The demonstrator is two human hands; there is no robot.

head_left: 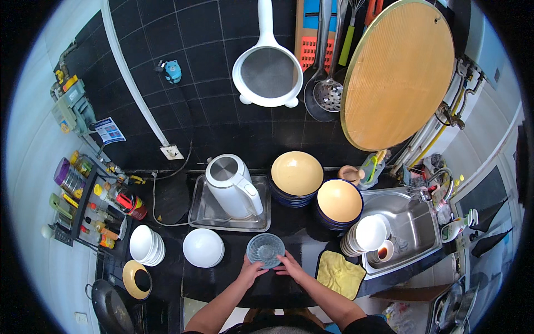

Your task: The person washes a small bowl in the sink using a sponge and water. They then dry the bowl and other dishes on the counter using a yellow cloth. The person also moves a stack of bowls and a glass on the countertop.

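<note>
A clear glass bowl [266, 247] sits between my two hands at the front of the dark counter. My left hand [250, 272] grips its near left rim, thumb and fingers against the glass. On the near right side my right hand [290, 266] holds the same bowl. Whether its base touches the counter I cannot tell. Just left of it is a short stack of white bowls [203, 248]. A yellow cloth [337, 274] lies to the right of my right hand.
Behind stand a white electric kettle [233, 189] on a metal tray [198, 210] and two stacks of cream bowls [297, 172]. White bowls [370, 234] and a cup with dark liquid [384, 252] stand at the sink [423, 239]. Leftward are more white bowls [147, 245] and a bottle rack [83, 217].
</note>
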